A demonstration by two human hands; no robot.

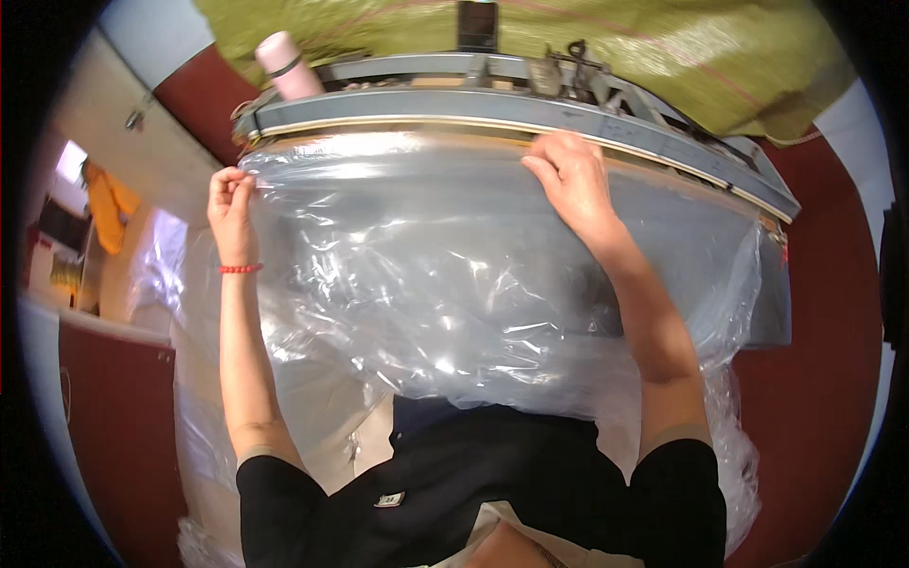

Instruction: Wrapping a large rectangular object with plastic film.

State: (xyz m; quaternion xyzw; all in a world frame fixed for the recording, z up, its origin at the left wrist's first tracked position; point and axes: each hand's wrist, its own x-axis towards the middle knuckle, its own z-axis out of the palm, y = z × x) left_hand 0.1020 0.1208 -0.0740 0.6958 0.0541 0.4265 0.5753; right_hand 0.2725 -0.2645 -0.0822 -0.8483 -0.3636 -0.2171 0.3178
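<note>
Two arms [244, 350] outstretched: left hand [230, 201] pinched on clear film [407, 246], right hand [572, 180] curled, grip unclear.

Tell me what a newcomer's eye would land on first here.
First, the big, shiny clear plastic, spread across the middle in front of the long grey bar, with the left hand at its upper left corner and the right hand near its top edge, right of centre. Next, the green tarp along the top and the pink bottle behind the bar's left end. Then the red bracelet on the left wrist.
</note>
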